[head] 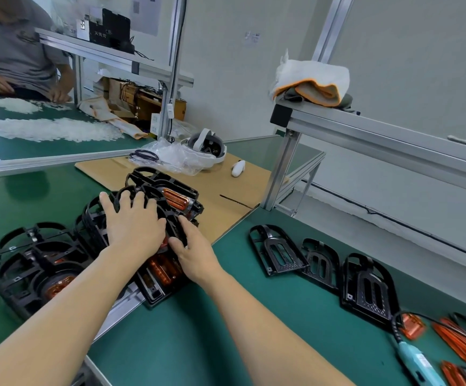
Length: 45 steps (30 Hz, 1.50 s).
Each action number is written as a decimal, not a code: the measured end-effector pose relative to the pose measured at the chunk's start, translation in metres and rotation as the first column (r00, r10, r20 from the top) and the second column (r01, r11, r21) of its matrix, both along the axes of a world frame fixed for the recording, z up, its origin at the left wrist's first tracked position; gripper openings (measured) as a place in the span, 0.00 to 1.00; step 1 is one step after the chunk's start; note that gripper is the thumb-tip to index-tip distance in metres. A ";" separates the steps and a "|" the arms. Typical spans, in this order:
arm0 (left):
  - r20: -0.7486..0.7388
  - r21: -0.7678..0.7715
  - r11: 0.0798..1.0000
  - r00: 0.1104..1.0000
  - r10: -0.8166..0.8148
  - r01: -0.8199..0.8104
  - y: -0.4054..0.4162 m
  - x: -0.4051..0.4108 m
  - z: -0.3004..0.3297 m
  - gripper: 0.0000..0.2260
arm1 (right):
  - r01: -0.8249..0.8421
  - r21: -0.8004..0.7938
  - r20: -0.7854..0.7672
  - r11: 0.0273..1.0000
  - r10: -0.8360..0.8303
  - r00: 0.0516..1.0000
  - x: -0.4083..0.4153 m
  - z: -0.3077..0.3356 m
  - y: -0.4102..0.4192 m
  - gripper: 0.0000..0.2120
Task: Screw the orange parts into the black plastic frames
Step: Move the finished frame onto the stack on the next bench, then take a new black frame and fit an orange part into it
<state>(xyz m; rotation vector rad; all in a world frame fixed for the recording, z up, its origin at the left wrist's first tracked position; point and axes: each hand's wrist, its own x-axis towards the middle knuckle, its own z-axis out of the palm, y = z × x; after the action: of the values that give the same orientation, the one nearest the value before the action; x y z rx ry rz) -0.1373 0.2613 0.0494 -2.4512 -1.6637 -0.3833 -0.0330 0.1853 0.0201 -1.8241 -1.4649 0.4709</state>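
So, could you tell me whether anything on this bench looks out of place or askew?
The assembled frames under both hands are heaped unevenly, leaning on one another across the bench seam, unlike the three empty frames lined up at right. A white headset and controller on the cardboard seem unrelated to the job.

I count three empty black frames (279,253) right, one electric screwdriver (418,360), one headset (208,146) far, one controller (238,168).
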 end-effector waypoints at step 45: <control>0.164 -0.070 0.852 0.849 -0.503 0.518 -0.127 0.125 -0.055 0.27 | 0.674 -0.096 0.390 0.733 -0.595 0.703 0.138 -0.007 -0.115 0.50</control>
<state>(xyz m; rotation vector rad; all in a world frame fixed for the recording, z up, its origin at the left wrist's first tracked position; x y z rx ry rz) -0.0121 0.1343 -0.0056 -3.0019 -1.0607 -0.5487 0.1048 0.0699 0.0130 -2.5475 -0.8760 -0.0378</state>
